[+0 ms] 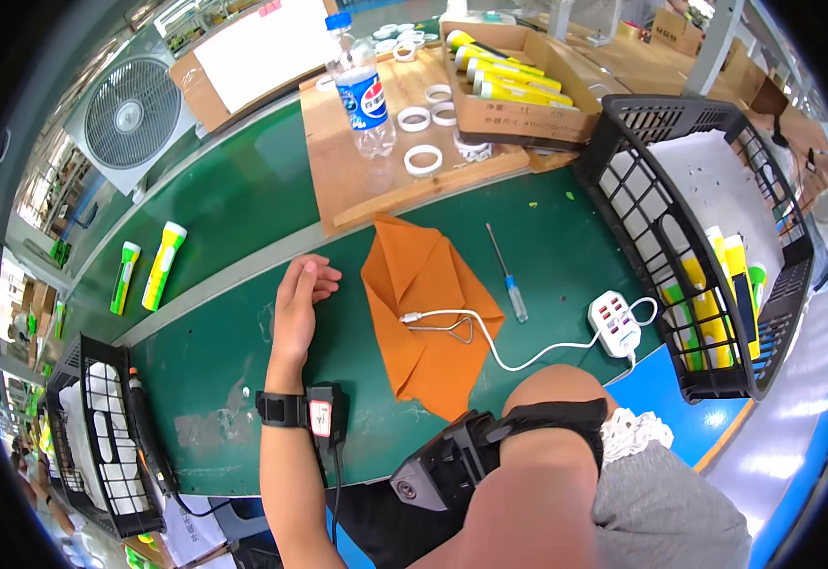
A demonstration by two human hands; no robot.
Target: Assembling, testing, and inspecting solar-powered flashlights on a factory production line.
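My left hand [302, 296] hovers over the green bench, fingers loosely bent and apart, holding nothing. Just right of it lies a folded orange cloth [414, 275]. On the cloth rest a white USB cable's plug end [410, 318] and a bent metal wire piece [464, 332]. The cable leads to a white multi-port charger [613, 324]. A screwdriver [515, 299] with a blue clear handle lies right of the cloth. My right hand [561, 382] is foreshortened near the bench's front edge, its fingers hidden. A boxy black-and-grey camera device [447, 465] is strapped to that wrist.
Black crates stand right [665, 213] and left [110, 436]; the right one holds yellow-green flashlights. Two flashlights [163, 266] lie beyond the metal strip. A bottle [365, 100], white rings [423, 159] and a cardboard box [518, 119] of flashlights sit at the back.
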